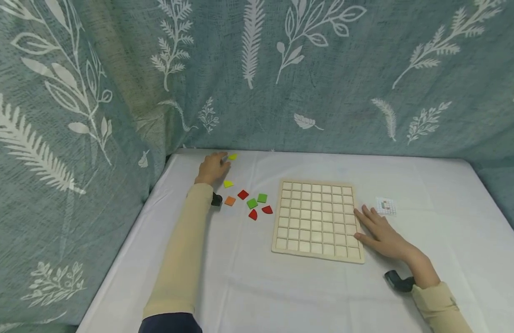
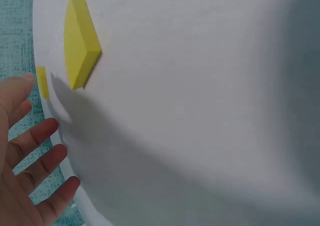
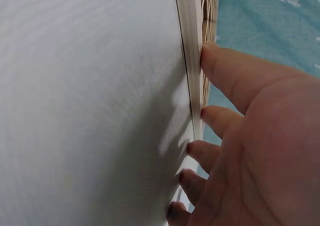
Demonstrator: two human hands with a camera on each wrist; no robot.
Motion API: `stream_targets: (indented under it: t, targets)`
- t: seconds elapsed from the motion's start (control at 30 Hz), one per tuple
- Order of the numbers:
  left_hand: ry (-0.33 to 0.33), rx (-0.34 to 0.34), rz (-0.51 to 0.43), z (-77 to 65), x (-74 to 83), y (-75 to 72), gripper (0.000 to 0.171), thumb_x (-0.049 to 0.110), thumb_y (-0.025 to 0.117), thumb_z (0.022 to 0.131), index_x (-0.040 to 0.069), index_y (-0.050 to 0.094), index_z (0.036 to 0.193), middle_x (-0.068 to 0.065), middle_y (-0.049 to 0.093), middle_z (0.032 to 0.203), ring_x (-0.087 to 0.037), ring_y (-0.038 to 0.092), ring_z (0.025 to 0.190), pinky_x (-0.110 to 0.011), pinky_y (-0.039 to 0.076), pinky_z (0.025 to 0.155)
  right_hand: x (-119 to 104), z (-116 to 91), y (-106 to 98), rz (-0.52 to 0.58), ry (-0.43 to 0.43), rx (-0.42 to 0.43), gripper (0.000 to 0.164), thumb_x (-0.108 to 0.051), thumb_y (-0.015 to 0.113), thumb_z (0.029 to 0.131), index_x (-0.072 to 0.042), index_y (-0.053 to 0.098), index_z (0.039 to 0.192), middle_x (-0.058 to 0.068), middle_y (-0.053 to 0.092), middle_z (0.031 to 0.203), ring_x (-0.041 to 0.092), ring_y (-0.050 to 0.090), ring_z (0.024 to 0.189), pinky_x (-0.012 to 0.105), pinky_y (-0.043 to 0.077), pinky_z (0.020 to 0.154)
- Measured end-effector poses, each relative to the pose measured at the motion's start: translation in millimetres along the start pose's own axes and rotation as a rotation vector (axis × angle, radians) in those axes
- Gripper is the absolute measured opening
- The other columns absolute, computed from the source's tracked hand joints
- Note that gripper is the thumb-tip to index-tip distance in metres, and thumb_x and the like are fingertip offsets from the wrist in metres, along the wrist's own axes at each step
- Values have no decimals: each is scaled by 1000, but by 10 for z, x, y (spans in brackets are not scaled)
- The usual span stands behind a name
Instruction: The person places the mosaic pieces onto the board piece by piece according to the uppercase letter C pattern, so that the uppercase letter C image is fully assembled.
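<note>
At the far left of the table, my left hand (image 1: 213,167) is stretched out beside a yellow piece (image 1: 232,157). In the left wrist view its fingers are spread, with the far yellow piece (image 2: 43,82) near the thumb tip and nothing between them. A second yellow piece (image 2: 81,42), shaped like a fan, lies flat nearer the wrist. My right hand (image 1: 385,236) rests at the right side of a square wooden grid board (image 1: 317,258). Seen from the right wrist, the thumb and index fingertip touch the board's edge (image 3: 191,51), the other fingers extended along it.
Left of the board lie an orange piece (image 1: 230,200), a red square (image 1: 243,194), two green squares (image 1: 262,198) and two red fan-shaped pieces (image 1: 267,210). A small printed pattern card (image 1: 386,206) lies beyond my right hand. A patterned curtain (image 1: 306,83) hangs behind the white-covered table (image 1: 257,286).
</note>
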State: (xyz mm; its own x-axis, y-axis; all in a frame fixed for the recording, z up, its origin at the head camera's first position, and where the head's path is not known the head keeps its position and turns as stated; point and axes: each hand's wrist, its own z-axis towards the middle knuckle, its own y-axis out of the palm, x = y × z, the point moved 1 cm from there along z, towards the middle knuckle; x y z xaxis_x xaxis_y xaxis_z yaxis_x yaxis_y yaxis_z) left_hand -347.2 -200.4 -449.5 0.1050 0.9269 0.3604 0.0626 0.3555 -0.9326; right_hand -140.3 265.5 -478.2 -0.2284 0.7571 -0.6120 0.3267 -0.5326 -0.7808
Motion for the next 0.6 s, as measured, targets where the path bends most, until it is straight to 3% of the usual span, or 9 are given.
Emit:
stream_targets:
  t: [0.2,0.47,0.6]
  targets:
    - [-32,-10,28,84,63,-6,44,25,50,94,8,49,134,-21,49,133,-41,46,119,-55,41,92,-5,0,9,-26,3,12,69,-37,51,93,-7,20,148,26,9,151,48,1,138,65,1,105]
    - [-72,-28,61,200,64,38,39,28,54,93,13,55,129,-13,52,132,-38,46,120,-56,38,94,9,-5,19,-29,6,12,70,-37,51,93,-7,20,148,26,8,151,47,0,138,64,1,106]
    - [-65,0,71,254,81,49,34,27,58,91,13,61,122,-13,58,125,-37,51,115,-55,40,91,0,-7,-1,-21,7,10,70,-38,51,94,-6,20,148,26,8,151,46,-1,138,63,0,106]
